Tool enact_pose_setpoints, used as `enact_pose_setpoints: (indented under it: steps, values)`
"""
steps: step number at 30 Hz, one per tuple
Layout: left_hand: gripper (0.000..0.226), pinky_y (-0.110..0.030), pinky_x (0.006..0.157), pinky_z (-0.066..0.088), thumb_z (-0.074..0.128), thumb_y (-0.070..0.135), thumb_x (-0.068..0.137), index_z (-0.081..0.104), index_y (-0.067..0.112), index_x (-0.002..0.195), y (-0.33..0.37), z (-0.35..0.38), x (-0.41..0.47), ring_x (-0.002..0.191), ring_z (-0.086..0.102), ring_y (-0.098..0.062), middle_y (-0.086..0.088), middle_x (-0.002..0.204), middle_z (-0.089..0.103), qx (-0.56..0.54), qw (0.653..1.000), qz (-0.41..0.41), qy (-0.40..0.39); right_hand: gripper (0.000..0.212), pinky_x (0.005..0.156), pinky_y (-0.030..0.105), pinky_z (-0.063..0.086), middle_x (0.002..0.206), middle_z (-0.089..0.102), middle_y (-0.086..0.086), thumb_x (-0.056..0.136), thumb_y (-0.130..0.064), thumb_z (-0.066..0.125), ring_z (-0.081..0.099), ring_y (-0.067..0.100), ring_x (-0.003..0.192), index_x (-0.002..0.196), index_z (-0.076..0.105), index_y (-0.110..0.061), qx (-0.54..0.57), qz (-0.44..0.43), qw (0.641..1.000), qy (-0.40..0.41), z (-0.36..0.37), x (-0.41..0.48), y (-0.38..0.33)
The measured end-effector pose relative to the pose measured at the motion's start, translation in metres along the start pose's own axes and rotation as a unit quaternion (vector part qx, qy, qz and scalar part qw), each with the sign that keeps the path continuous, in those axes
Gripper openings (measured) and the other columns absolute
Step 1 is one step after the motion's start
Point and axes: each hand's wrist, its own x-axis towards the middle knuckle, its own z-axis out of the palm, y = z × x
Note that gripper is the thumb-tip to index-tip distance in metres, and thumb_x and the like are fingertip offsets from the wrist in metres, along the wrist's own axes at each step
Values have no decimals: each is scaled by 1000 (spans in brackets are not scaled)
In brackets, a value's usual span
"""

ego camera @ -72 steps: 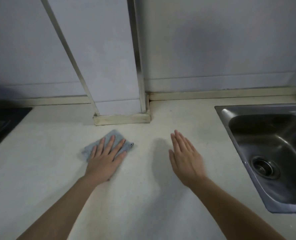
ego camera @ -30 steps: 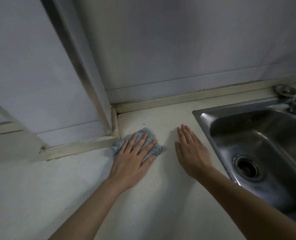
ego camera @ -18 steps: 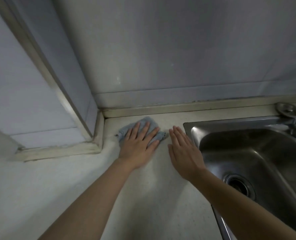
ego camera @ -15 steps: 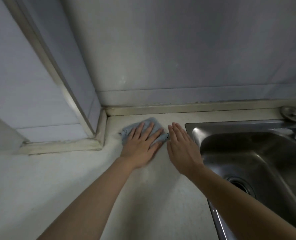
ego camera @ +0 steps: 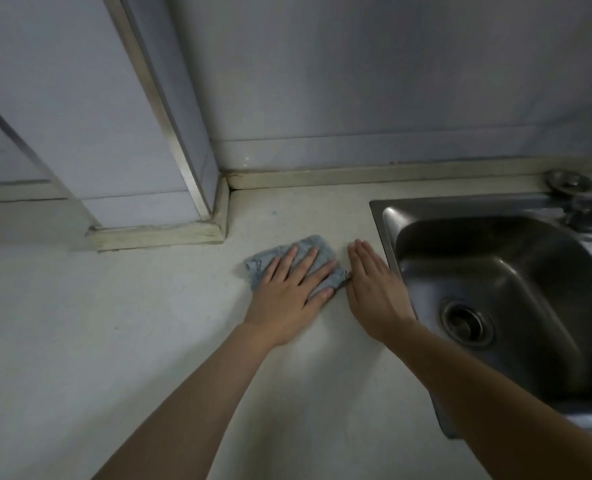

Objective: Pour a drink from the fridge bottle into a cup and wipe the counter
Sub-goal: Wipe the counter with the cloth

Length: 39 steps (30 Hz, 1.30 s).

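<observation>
The counter (ego camera: 149,341) looks like pale stone or composite, matt and faintly speckled. A blue-grey cloth (ego camera: 308,251) on it is soft, nubbly fabric, rumpled at the edges. The sink (ego camera: 495,271) is brushed stainless metal with a dull sheen, brighter along its rim. The wall panels (ego camera: 356,81) look smooth and slightly glossy, edged with a metal strip (ego camera: 162,109).

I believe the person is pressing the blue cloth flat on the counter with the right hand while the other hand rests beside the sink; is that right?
Not quite: the head view shows the left hand pressing the cloth flat on the counter. The right hand is the one resting open beside the sink.
</observation>
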Motion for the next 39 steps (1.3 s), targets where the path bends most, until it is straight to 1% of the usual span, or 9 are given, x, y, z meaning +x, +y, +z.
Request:
enact_pose_setpoints:
  steps: [5, 9, 12, 15, 18, 26, 32, 35, 39]
  values:
    - [61, -41, 123, -1, -4, 63, 95, 0, 44, 153, 1, 3, -76, 151, -11, -15, 12, 164, -4, 33, 999, 27, 9, 55, 118, 27, -5, 162, -1, 9, 104, -31, 12, -6, 17, 149, 152, 1, -7, 42, 63, 997, 28, 5, -44, -35]
    - [58, -42, 123, 7, 2, 60, 99, 3, 41, 154, -21, 1, -133, 151, -5, -15, 11, 164, 1, 46, 998, 35, 18, 55, 122, 30, 0, 162, -1, 9, 103, -31, 10, -6, 17, 149, 152, 0, -7, 36, 29, 998, 29, 11, -69, -63]
    - [60, -40, 123, 9, 1, 56, 98, 8, 36, 155, -46, -6, -161, 152, 2, -19, 6, 164, 7, 40, 997, -48, 44, 56, 123, 33, 4, 162, -2, 7, 103, -33, 8, -7, 18, 149, 152, -1, -8, 34, 19, 999, 28, 12, -83, -73]
    - [66, -40, 123, 2, -15, 56, 92, -7, 34, 153, -59, -5, -161, 151, -6, -23, 2, 164, -7, 48, 986, -154, 41, 56, 121, 31, -1, 162, -2, 7, 103, -33, 9, -7, 17, 149, 152, -1, -9, 22, 5, 999, 39, 10, -94, -72]
    - [59, -45, 122, -5, -9, 53, 96, -16, 35, 152, -47, -5, -138, 150, -16, -26, 2, 163, -16, 13, 975, -222, 13, 56, 121, 29, -1, 162, -1, 6, 103, -33, 9, -5, 17, 149, 152, 0, -9, -1, 6, 999, 41, 6, -107, -58]
    - [61, -40, 122, -9, -7, 58, 96, -7, 39, 153, 44, 5, -130, 149, -20, -20, 7, 163, -11, 10, 1000, -16, 2, 56, 116, 27, -7, 162, -4, 9, 103, -33, 9, -8, 18, 148, 152, -3, -8, -14, 65, 997, 36, 2, -128, -40]
    - [54, -42, 123, 6, 8, 58, 102, 5, 43, 154, 20, 8, -177, 151, -8, -15, 13, 164, 0, 11, 996, 92, 11, 58, 116, 26, -7, 162, -6, 6, 102, -39, 5, -9, 15, 148, 152, -4, -10, 11, 63, 997, 36, -3, -128, -66]
    - [54, -44, 123, 4, 6, 58, 101, 3, 44, 154, -16, 0, -185, 151, -7, -16, 11, 164, 1, 32, 997, 60, 21, 57, 118, 26, -5, 162, -2, 6, 104, -37, 8, -7, 15, 148, 152, -1, -10, 25, 38, 998, 47, -5, -124, -86]
    - [60, -45, 121, -7, -2, 64, 95, -2, 47, 152, -58, -6, -175, 151, -10, -22, 9, 164, -4, 41, 995, -88, 24, 57, 116, 27, -8, 162, -3, 7, 103, -38, 6, -8, 16, 148, 152, -2, -10, 18, 9, 999, 43, -2, -125, -110]
